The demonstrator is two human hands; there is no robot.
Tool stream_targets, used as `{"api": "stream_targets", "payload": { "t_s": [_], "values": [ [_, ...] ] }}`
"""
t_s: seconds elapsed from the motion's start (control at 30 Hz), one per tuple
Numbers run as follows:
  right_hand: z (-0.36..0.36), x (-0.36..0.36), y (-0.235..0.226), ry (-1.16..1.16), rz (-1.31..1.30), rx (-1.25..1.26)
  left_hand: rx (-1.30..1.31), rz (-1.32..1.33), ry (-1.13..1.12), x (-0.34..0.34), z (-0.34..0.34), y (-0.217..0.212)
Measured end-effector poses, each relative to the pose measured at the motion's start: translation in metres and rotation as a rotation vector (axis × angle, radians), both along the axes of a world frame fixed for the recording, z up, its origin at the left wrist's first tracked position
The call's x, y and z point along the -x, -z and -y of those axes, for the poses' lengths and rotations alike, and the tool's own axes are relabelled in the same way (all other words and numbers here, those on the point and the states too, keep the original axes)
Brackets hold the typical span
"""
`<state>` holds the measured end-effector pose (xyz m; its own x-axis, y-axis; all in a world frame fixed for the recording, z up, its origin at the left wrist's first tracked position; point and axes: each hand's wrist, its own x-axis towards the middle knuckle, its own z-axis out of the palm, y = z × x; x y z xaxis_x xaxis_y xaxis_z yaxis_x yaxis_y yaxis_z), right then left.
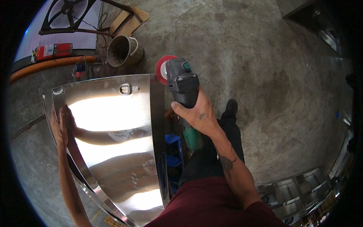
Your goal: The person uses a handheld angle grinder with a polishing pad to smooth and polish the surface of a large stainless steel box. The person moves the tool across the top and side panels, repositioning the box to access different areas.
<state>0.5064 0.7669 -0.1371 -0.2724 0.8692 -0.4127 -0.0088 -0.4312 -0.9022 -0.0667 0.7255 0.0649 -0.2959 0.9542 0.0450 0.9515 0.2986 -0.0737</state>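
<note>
Gripping a dark grey angle grinder [185, 81], the person's right hand [199, 112] is wrapped firmly round the tool's body, while the left hand [60, 128] rests with fingers extended along the far left edge of a shiny metal panel [121, 176], not curled round anything that shows. The panel lies at the person's left front, its curved upper edge bearing a square-looking ring fitting [125, 89]. The grinder's red-rimmed disc [163, 70] sits at the panel's upper right corner (whether it touches the metal or hovers just beside it, this angle cannot tell). The step in hand looks like surface or edge finishing, with the left hand probably bracing the work; the next move would seem to call for a steady panel, a firm right-hand grip and a well-judged angle where disc meets metal. As for writing, a pale label wraps the red fire extinguisher [62, 49] near the bucket [138, 55], its print too small to make out. The white sheet [84, 41] behind it carries faint reddish marks, equally illegible, and no brand can be read on the grinder.
</note>
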Motion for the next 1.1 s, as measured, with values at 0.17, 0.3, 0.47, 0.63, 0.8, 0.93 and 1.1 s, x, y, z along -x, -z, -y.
{"api": "stream_targets", "payload": {
  "t_s": [0.17,0.3,0.47,0.63,0.8,0.93,1.1],
  "values": [
    [-0.001,-0.002,-0.028,-0.027,-0.128,0.086,-0.005,0.001,-0.023,-0.009,-0.001,0.000],
    [0.003,0.003,0.005,0.016,-0.068,-0.007,-0.013,0.104,-0.027,-0.032,-0.008,-0.002],
    [-0.003,0.005,0.048,0.017,0.003,0.136,-0.013,0.097,-0.012,-0.025,-0.007,-0.002],
    [0.003,0.006,0.043,0.053,-0.040,0.171,-0.011,0.100,0.034,-0.013,-0.003,-0.001],
    [0.007,0.005,0.010,0.035,-0.094,0.073,-0.046,0.096,0.025,-0.025,-0.007,0.001],
    [0.007,0.004,-0.006,0.016,-0.143,0.033,-0.028,0.057,0.019,-0.023,-0.005,0.000],
    [0.004,0.004,0.012,0.024,-0.128,0.101,-0.040,0.095,-0.016,-0.010,-0.003,0.003]
  ]
}}
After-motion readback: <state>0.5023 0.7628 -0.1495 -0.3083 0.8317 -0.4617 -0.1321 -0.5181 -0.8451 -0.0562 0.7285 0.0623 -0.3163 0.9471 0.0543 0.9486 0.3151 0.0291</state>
